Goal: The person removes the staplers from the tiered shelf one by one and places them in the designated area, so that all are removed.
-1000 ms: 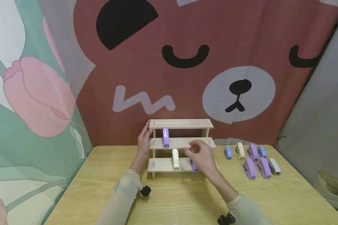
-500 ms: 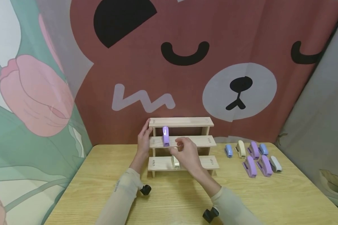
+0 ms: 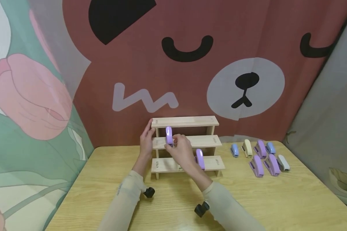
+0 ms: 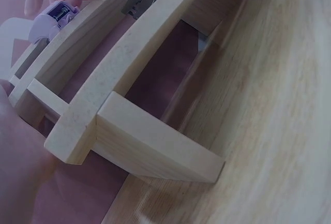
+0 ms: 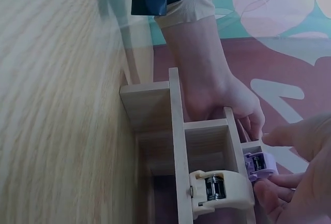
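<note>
A three-tier wooden display rack [image 3: 188,121] stands at the table's back. My left hand [image 3: 146,142] grips its left side near the top. A purple stapler [image 3: 169,135] stands at the left of the middle shelf. Close by it is my right hand [image 3: 180,149]; in the right wrist view its fingertips [image 5: 268,192] reach the stapler's lower side, while the thumb stays a little apart. On the bottom shelf, a cream stapler [image 5: 232,192] is mostly hidden behind my right hand in the head view. Another purple stapler [image 3: 200,158] stands to its right.
Right of the rack, several staplers stand on the wooden table [image 3: 167,199]: blue [image 3: 234,150], cream [image 3: 247,148], purple [image 3: 256,166] and pale grey [image 3: 283,163] ones. A curtain with a bear print [image 3: 191,83] hangs behind the table.
My right hand has moved left and up, from the bottom-shelf purple stapler, past the cream one, to the middle-shelf purple stapler. The left hand stays on the rack. The head view tilts slightly.
</note>
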Action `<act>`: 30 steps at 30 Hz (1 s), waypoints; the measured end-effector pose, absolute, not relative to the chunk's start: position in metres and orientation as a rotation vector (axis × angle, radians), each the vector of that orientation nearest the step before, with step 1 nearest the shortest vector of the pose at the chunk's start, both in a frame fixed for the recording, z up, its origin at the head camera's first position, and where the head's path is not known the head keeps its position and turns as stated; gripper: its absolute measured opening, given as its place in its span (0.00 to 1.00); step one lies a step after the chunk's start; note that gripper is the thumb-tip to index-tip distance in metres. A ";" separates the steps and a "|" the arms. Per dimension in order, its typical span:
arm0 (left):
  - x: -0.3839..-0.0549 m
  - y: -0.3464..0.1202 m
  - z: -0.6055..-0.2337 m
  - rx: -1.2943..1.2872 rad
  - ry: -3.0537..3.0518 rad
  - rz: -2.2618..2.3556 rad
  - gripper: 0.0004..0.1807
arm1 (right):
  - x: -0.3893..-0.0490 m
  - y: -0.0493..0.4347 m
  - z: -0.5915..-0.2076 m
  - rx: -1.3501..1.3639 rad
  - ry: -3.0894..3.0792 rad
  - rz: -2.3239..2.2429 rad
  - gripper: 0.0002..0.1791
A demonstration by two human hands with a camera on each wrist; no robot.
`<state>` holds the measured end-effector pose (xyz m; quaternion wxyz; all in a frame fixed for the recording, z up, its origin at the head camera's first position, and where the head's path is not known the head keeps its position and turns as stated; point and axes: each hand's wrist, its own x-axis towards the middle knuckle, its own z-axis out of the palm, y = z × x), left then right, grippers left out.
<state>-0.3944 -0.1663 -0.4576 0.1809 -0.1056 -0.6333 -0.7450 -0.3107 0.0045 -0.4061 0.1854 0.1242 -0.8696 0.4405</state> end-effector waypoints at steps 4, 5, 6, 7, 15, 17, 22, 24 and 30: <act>-0.396 -0.166 -0.458 -0.291 -1.778 -2.101 0.26 | -0.315 -0.001 -0.405 0.320 -2.486 1.199 0.28; -0.396 -0.167 -0.458 -0.286 -1.779 -2.096 0.26 | -0.317 -0.002 -0.406 0.317 -2.490 1.190 0.28; -0.395 -0.167 -0.458 -0.282 -1.783 -2.088 0.26 | -0.317 -0.003 -0.406 0.312 -2.491 1.182 0.29; -0.396 -0.167 -0.458 -0.278 -1.785 -2.084 0.26 | -0.318 -0.004 -0.406 0.313 -2.488 1.178 0.29; -0.397 -0.169 -0.458 -0.273 -1.786 -2.085 0.26 | -0.322 -0.009 -0.410 0.305 -2.462 1.226 0.21; -0.398 -0.170 -0.458 -0.277 -1.787 -2.095 0.26 | -0.323 -0.009 -0.411 0.303 -2.453 1.235 0.19; -0.395 -0.171 -0.454 -0.272 -1.794 -2.133 0.27 | -0.323 -0.008 -0.413 0.292 -2.442 1.255 0.19; -0.388 -0.170 -0.448 -0.273 -1.797 -2.142 0.27 | -0.323 -0.008 -0.414 0.289 -2.442 1.264 0.19; -0.374 -0.165 -0.437 -0.286 -1.815 -2.134 0.27 | -0.324 -0.005 -0.416 0.294 -2.425 1.293 0.19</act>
